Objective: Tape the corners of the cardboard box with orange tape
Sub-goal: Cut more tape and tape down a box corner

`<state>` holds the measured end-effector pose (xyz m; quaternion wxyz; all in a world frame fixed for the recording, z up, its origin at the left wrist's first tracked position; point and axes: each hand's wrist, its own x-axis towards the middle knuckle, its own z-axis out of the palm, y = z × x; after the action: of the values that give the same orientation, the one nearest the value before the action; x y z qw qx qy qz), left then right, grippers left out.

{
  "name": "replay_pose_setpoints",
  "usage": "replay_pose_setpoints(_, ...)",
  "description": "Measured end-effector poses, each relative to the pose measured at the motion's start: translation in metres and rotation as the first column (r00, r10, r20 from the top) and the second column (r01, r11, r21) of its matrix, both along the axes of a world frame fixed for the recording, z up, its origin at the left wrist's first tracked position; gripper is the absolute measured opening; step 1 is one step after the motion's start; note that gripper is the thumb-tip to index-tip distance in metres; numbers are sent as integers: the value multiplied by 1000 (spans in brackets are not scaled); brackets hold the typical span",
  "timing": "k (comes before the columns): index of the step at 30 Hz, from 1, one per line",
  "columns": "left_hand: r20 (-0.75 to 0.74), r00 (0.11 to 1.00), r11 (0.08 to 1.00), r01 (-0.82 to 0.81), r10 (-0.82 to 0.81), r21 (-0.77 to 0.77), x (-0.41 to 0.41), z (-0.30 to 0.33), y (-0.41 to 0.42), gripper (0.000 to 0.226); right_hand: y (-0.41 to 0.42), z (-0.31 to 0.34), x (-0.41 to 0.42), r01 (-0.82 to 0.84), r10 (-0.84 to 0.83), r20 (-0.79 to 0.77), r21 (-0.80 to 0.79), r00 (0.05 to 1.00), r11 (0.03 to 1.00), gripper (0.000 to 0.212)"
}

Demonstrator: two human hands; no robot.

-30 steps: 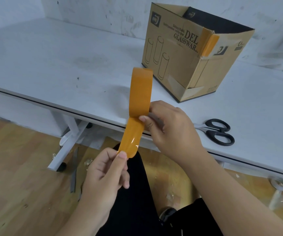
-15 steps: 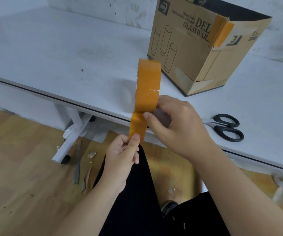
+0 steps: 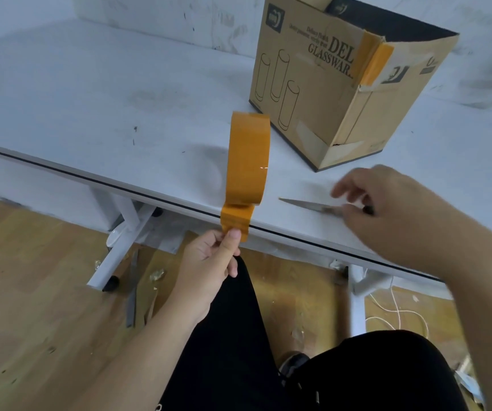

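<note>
Now that the right hand [image 3: 387, 200] has let go of the orange tape roll [image 3: 249, 157] and moved to the scissors [image 3: 312, 205] on the tabletop [image 3: 120, 99], the roll hangs upright over the tabletop's front edge, held only by the left hand [image 3: 209, 262], whose grip pinches the pulled free end [image 3: 235, 222]. Right fingers blur over the scissors' handles (whether they have closed, I cannot tell). I judge cutting comes next. Behind, the cardboard box [image 3: 327, 93] carries 1 taped corner [image 3: 372, 60].
</note>
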<state>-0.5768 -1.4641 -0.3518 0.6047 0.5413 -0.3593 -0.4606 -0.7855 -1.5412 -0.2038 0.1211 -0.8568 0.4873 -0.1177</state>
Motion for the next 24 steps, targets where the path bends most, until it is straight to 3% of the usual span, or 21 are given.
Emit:
replay_pose_setpoints(2,9,1000,1000,1,-1,10,0,0,1,42,-5,6,-21,103,-98,-96,50,991,993,19)
replay_pose_setpoints(6,22,1000,1000,0,0,14,-1,0,2,40,-2,10,-37,195,-183,-148,71,972,978,20)
replay_pose_setpoints(12,46,999,1000,-3,2,30,-2,-2,5,40,-1,8,-35,189,-180,-128,56,975,980,18)
replay_pose_setpoints(16,52,999,1000,-7,7,-9,-2,-2,8,27,-3,9,-41,246,-239,-178,17,955,969,17)
replay_pose_setpoints(24,3,1000,997,-24,25,-67,-7,-5,12,30,19,20,-37,142,-138,-187,4,973,990,6)
